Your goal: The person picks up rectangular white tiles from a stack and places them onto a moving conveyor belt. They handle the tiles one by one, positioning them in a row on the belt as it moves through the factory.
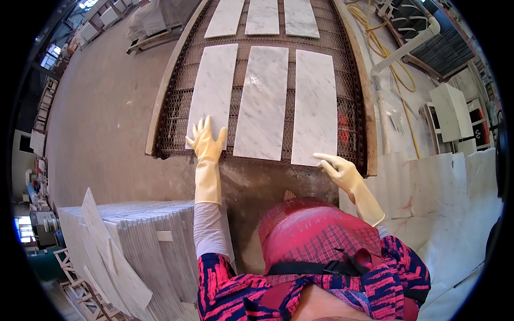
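Observation:
My left hand [206,140], in a cream rubber glove, lies with spread fingers on the near end of a white marble slab [214,85] with grey veins. My right hand [342,172], gloved alike, has its index finger stretched out at the near right corner of another marble slab [315,107]; it grips nothing that I can see. Between these two lies a third marble slab [262,101], untouched by either hand. All three rest flat, side by side with narrow gaps, on a wire mesh conveyor [182,109]. Beyond them is a further row of similar slabs [262,17].
Stacked thin slabs [160,251] stand on edge at my left, with a few leaning pieces [115,251] outside them. Wooden rails [360,80] flank the conveyor. A white pipe [407,48] and yellow hose [399,75] run along the right, above pale sheeting [428,198].

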Tool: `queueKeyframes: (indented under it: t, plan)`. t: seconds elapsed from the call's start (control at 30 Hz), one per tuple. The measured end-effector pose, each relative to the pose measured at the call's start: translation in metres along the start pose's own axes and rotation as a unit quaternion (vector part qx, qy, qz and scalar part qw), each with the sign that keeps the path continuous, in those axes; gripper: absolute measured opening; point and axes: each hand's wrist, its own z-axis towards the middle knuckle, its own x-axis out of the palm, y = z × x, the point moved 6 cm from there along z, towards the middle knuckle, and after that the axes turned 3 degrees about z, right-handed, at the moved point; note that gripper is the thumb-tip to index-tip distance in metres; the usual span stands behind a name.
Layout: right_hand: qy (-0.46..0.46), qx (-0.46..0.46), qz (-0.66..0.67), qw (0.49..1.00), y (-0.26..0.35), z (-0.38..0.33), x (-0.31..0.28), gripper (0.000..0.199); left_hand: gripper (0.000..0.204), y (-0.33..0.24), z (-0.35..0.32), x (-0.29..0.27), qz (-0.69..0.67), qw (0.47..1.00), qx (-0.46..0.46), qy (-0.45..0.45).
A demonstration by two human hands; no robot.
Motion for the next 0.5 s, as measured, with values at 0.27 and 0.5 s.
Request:
queueKeyframes:
  t: [0.27, 0.5]
  plan:
    - [0.244, -0.05, 0.204, 0.947, 0.112, 0.082, 0.151, 0.046, 0.065, 0.043, 0.006, 0.021, -0.01, 0.997, -0.022, -0.073]
    - [0.092, 0.042, 0.007, 0.995, 0.108, 0.197, 0.244, 0.068, 0.066, 0.041, 0.014, 0.017, -0.03, 0.998, -0.017, -0.047]
